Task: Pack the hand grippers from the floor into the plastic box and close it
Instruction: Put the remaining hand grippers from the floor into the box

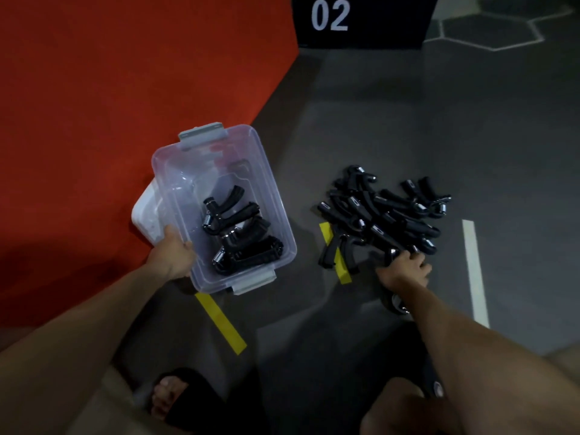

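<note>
A clear plastic box point(175, 171) with grey latches stands open on the floor, with several black hand grippers point(238, 233) inside. My left hand point(174, 251) grips the box's near left rim. A white lid point(146, 215) lies tucked under the box's left side. To the right, a pile of black hand grippers point(386, 211) lies on the grey floor. My right hand point(405, 270) is at the pile's near edge, fingers closed on one black hand gripper point(392, 255). Another gripper point(397, 304) shows under my right wrist.
A red mat point(110, 105) covers the floor at left, and the box straddles its edge. Yellow tape strips point(221, 323) and a white line point(475, 271) mark the grey floor. A black sign reading 02 point(361, 20) stands at the back. My sandalled foot point(175, 397) is at the bottom.
</note>
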